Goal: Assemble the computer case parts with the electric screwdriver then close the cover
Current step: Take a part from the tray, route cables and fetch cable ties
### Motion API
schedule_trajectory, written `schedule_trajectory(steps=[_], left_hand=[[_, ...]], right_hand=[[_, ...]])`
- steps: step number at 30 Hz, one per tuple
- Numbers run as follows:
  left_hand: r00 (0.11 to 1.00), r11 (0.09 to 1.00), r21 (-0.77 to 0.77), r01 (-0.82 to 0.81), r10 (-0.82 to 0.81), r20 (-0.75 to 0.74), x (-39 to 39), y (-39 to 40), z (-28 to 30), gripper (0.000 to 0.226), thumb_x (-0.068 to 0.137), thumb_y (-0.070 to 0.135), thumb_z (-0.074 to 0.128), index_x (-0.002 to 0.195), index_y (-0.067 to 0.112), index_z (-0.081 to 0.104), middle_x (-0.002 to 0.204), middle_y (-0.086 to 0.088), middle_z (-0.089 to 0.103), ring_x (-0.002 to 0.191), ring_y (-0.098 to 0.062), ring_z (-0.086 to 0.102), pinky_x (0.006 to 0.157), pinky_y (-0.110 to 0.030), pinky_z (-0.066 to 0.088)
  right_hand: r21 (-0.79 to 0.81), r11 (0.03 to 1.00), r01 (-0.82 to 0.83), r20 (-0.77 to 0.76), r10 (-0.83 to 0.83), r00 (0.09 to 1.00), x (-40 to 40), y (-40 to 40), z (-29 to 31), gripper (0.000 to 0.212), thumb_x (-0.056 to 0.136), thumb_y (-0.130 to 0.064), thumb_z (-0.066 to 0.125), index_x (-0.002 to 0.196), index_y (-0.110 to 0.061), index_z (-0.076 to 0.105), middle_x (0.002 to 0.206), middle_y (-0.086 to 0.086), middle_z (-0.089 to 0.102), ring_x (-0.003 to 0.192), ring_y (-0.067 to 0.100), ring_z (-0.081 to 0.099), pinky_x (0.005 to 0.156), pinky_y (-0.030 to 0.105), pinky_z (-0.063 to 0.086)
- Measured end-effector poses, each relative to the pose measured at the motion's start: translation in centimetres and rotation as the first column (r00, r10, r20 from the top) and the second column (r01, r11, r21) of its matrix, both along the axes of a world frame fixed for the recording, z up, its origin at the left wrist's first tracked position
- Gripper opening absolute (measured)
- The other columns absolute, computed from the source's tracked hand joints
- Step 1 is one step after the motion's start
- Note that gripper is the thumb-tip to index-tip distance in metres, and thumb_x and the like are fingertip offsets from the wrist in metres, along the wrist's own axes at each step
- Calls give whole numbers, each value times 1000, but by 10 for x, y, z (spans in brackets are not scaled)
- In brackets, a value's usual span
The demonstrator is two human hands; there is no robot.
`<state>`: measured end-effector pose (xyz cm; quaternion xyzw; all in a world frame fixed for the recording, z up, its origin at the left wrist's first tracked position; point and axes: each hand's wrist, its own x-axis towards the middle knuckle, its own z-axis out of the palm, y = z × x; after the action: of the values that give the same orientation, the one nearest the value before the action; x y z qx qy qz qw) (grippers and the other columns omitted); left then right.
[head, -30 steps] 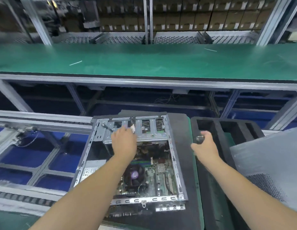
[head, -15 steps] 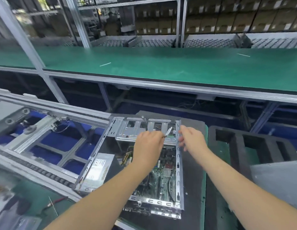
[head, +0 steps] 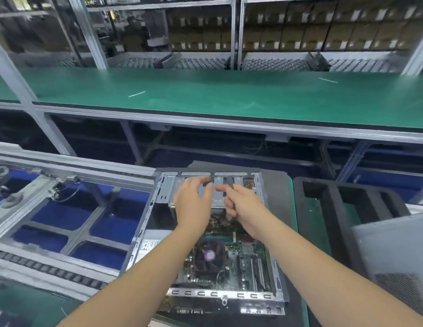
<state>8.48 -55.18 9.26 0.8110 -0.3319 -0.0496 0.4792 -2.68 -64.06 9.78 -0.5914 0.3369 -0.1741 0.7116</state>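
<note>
The open computer case [head: 205,244] lay on a dark mat, near centre. Over its far drive bracket [head: 220,187], the left hand [head: 192,204] spread relaxed fingers; the right hand [head: 243,204] curled, its hold unclear. A black foam tray [head: 335,204] sat right, partly behind a grey panel [head: 394,251].

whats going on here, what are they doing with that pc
A person is working with both bare hands inside an open computer case lying on a dark mat. The left hand and right hand meet over the metal drive bracket at the case's far end; whether they pinch something small is unclear. The fan is exposed. No screwdriver shows, and a grey panel lies to the right.
</note>
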Motion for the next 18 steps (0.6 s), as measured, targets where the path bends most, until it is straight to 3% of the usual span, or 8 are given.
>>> schedule_trajectory(steps=[4,8,14,18], left_hand=[[957,979,-79,186,-198,-211,5,-11,0,14,99,36,58,105,37,71,91,30,72,98,14,59,96,-33,48],[893,945,-151,290,-324,-313,4,-15,-8,12,95,27,67,92,36,74,85,23,75,86,6,68,81,-22,49],[914,950,35,312,-289,-285,7,-5,-30,11,91,28,68,85,35,73,82,17,72,81,-5,67,81,-35,56],[972,956,183,230,-219,-81,5,8,-46,12,91,38,60,82,39,68,72,21,68,74,-1,62,77,-31,47]], right_hand=[[105,994,22,16,-24,1000,-4,5,-1,32,115,-25,38,125,-10,64,64,-3,24,52,14,20,52,27,30],[192,972,133,-4,-135,991,-2,13,-13,22,114,-23,40,124,-10,55,63,-1,20,48,14,15,49,28,22],[70,939,336,-190,-318,929,-8,29,-52,18,110,-26,35,99,-19,48,53,-7,32,40,12,21,42,21,23],[-115,867,485,-329,-494,805,-11,48,-86,25,109,-25,37,94,-14,53,70,4,48,56,18,37,51,28,31]])
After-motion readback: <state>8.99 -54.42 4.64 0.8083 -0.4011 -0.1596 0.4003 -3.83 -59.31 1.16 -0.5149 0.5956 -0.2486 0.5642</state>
